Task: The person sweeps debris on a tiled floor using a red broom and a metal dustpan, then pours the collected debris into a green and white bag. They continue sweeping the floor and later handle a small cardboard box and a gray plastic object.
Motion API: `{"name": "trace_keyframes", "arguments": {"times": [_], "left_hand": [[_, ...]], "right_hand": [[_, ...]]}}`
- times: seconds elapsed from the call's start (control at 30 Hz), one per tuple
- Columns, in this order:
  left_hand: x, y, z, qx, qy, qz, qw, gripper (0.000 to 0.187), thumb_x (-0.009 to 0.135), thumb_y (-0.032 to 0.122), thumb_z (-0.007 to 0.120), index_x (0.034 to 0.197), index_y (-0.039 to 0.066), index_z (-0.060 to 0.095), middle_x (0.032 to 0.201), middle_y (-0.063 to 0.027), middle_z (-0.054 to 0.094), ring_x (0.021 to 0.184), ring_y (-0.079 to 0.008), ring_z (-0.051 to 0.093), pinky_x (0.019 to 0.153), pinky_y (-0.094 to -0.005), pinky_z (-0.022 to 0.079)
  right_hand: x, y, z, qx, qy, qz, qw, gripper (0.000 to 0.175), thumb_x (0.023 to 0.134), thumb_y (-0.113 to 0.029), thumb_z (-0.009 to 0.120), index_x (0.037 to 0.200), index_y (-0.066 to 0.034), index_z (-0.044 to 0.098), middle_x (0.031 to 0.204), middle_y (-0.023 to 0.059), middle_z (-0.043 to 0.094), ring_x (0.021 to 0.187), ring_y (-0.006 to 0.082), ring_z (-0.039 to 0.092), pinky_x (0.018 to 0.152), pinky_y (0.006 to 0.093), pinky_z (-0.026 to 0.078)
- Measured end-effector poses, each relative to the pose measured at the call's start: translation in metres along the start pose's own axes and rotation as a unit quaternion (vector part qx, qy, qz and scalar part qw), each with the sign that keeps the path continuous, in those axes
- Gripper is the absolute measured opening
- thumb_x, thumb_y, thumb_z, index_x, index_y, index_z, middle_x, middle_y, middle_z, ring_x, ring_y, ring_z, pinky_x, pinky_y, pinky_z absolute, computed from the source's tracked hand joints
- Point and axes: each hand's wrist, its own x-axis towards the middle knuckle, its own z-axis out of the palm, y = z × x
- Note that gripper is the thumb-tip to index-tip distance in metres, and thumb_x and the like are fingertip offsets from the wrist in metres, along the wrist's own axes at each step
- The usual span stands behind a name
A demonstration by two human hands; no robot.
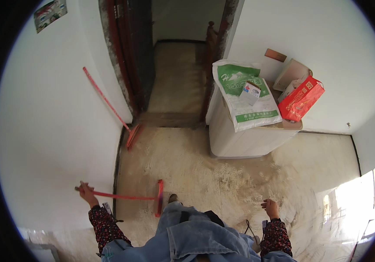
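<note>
My left hand [87,194] is closed around the upper end of a long red handle, close to the white wall. The handle belongs to a red broom or squeegee [159,198] whose narrow crosswise head is beside my shoe [173,197], at floor level. Whether the head touches the floor I cannot tell. Over the floor on the right, my right hand [270,208] hangs with nothing in it, its fingers loosely bent and a little apart. A second red-handled broom [133,136] leans against the left wall near the doorway.
A dark door [141,55] stands open onto a passage. Right of it is a pale cabinet [249,144] bearing a green-and-white sack [256,116], a small box [250,93] and a red bag [300,100]. Brownish, dusty smears mark the floor [204,163]. Bright light falls at right.
</note>
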Motion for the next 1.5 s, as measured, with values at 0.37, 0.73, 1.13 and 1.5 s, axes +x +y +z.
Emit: {"name": "trace_keyframes", "arguments": {"times": [0.37, 0.73, 1.13, 1.5], "left_hand": [[0.207, -0.063, -0.053, 0.237, 0.091, -0.258, 0.932, 0.067, 0.085, 0.065, 0.064, 0.097, -0.001, 0.056, 0.078, -0.0092, 0.060, 0.065, -0.0257, 0.058, 0.049, -0.0394, 0.048], [0.113, -0.164, 0.130, 0.394, -0.045, -0.109, 0.912, 0.066, 0.098, 0.058, 0.041, 0.077, 0.000, 0.064, 0.059, -0.0123, 0.055, 0.050, -0.0264, 0.053, 0.047, -0.0392, 0.045], [-0.253, -0.028, 0.791, -0.029, -0.631, -0.148, 0.761, 0.049, 0.098, 0.013, 0.061, 0.143, 0.005, 0.043, 0.130, -0.0116, 0.059, 0.115, -0.0161, 0.058, 0.094, -0.0304, 0.048], [-0.365, -0.050, 0.968, 0.111, -0.791, -0.125, 0.588, 0.090, 0.080, 0.023, 0.078, 0.150, -0.003, 0.027, 0.138, -0.0188, 0.051, 0.126, -0.0254, 0.052, 0.105, -0.0357, 0.042]], "right_hand": [[0.004, -0.084, 0.030, 0.032, -0.027, 0.214, 0.976, 0.055, 0.100, -0.046, 0.049, 0.114, 0.0048, 0.065, 0.080, 0.0144, 0.073, 0.065, 0.0204, 0.071, 0.054, 0.0315, 0.052], [0.194, -0.204, -0.013, 0.053, 0.089, -0.044, 0.994, 0.034, 0.100, -0.028, 0.057, 0.115, 0.0025, 0.062, 0.082, 0.0127, 0.072, 0.068, 0.0156, 0.070, 0.058, 0.0276, 0.053], [0.550, -0.335, -0.070, 0.208, 0.069, -0.097, 0.971, 0.050, 0.097, -0.039, 0.059, 0.120, 0.0054, 0.060, 0.100, 0.0155, 0.071, 0.079, 0.0194, 0.070, 0.064, 0.0305, 0.056], [0.567, -0.325, -0.049, 0.210, 0.011, -0.135, 0.968, 0.072, 0.080, -0.030, 0.081, 0.133, 0.0061, 0.048, 0.122, 0.0199, 0.065, 0.103, 0.0250, 0.067, 0.081, 0.0351, 0.057]]}}
